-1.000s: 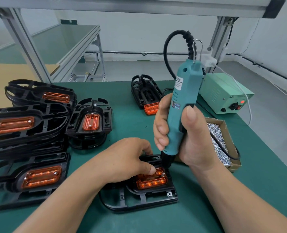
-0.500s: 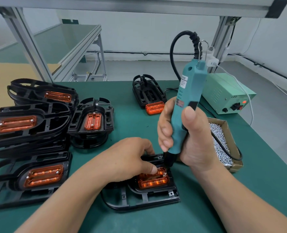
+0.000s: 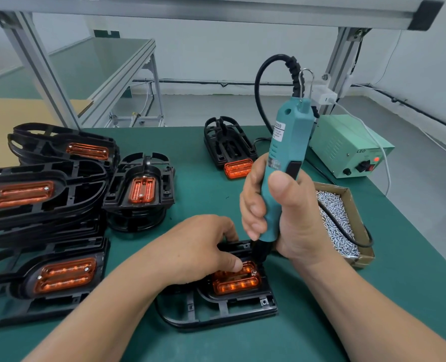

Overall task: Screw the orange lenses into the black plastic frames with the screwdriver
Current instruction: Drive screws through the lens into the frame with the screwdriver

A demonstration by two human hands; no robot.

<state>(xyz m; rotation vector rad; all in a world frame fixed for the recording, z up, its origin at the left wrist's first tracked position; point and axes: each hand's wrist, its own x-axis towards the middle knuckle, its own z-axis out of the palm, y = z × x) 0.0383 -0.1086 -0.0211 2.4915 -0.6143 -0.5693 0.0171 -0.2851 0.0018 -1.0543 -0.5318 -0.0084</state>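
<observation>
Screwdriver (image 3: 284,163) barely shifted, green mat (image 3: 211,205) under frame (image 3: 216,310), white walls (image 3: 203,56), grey floor (image 3: 242,108)

A pale green power supply box (image 3: 347,142) stood at the far right of the green bench mat (image 3: 373,309), a red light (image 3: 376,159) lit on its front. A white cable (image 3: 387,173) draped over it from a white adapter (image 3: 323,94) on the aluminium upright (image 3: 343,50). Just in front lay an open cardboard box (image 3: 353,207) full of silver screws (image 3: 334,212). A second green-topped workbench (image 3: 107,61) stood beyond the left upright (image 3: 41,71).
</observation>
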